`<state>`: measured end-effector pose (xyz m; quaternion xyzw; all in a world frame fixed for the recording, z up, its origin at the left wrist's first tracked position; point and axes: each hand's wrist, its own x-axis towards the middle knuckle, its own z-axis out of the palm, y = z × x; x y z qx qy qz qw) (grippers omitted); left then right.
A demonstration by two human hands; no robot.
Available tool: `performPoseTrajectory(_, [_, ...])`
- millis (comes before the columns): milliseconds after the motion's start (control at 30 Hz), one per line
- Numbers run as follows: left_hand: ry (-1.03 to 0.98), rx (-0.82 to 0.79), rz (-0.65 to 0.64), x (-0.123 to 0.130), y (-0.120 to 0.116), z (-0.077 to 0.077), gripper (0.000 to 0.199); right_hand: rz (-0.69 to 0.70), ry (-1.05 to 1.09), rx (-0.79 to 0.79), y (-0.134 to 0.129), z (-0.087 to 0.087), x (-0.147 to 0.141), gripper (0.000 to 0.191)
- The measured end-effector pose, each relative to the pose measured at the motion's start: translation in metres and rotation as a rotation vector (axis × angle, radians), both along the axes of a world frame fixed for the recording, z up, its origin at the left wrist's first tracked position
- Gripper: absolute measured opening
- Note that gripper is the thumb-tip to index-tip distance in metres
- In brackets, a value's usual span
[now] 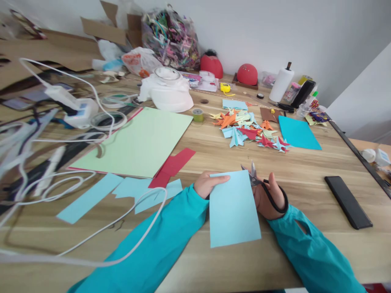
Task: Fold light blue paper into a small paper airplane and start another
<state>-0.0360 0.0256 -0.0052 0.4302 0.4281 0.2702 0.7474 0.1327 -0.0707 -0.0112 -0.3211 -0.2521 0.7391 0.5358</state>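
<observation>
A light blue sheet of paper (pixel 235 211) is pinched at its upper left by my left hand (pixel 208 184), the thumb lying over its top edge. My right hand (pixel 270 200) grips a pair of scissors (pixel 254 179) by the black handles, with the thumb through one loop. The scissor blades are spread apart at the sheet's upper right corner. Part of the blades and the lower fingers are hidden behind the paper. Left of my hands lie light blue paper scraps (pixel 91 199) and red paper scraps (pixel 177 160).
Large pale green sheets (pixel 137 142) lie at left beside white cables (pixel 122 248). Folded paper pieces (pixel 235 136) are heaped farther back, near a teal sheet (pixel 301 132). A black phone (pixel 348 201) rests at right. A tape roll (pixel 198 115) stands behind the sheets.
</observation>
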Motion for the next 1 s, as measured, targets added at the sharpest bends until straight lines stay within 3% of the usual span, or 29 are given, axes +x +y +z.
performPoseTrajectory(267, [-0.008,-0.011,0.089,-0.001,0.008,-0.006,0.033,-0.162,0.034,0.032,0.005,0.013,0.011,0.068])
performPoseTrajectory(433, [0.015,-0.011,0.132,0.002,0.014,-0.013,0.040,-0.275,-0.118,0.033,0.008,0.011,0.007,0.056])
performPoseTrajectory(733, [-0.012,0.084,0.093,0.000,0.016,-0.011,0.036,-0.865,-0.926,0.170,0.002,0.002,0.024,0.049])
performPoseTrajectory(833, [-0.021,0.136,0.054,0.001,0.017,-0.008,0.037,-0.859,-1.282,0.158,-0.003,-0.001,0.045,0.045])
performPoseTrajectory(1000, [-0.018,0.169,0.014,0.001,0.014,0.000,0.044,-0.762,-1.926,-0.038,-0.014,-0.014,0.083,0.041])
